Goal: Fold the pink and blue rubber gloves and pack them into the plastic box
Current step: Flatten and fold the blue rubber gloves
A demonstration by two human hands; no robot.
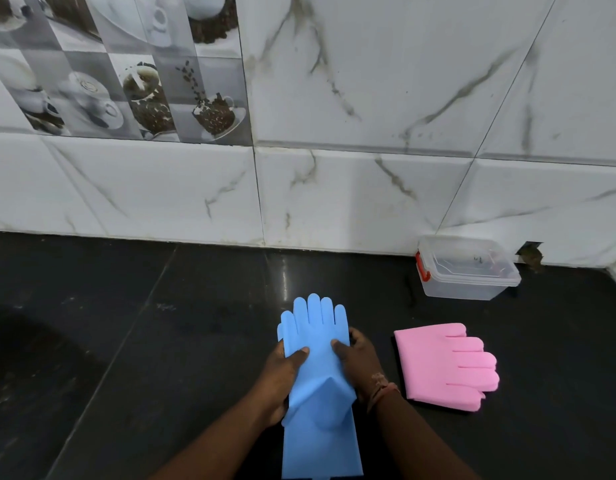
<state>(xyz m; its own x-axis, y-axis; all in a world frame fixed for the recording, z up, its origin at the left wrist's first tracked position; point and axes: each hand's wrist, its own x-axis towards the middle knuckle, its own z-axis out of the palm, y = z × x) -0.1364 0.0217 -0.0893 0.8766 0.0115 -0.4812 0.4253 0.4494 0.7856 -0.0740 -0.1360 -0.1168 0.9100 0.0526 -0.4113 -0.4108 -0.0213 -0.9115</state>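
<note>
The blue rubber gloves lie stacked on the black counter, fingers pointing toward the wall, cuffs running off the bottom of the frame. My left hand grips their left edge with the thumb on top. My right hand grips the right edge the same way. The glove is buckled into a raised fold between my hands. To the right lie the pink gloves, folded flat, fingers pointing right. The clear plastic box with a red latch stands open and empty against the wall at the back right.
The black counter meets a white marble-tile wall at the back. A chipped hole in the tile sits just right of the box. A tiled side wall starts at the far right edge.
</note>
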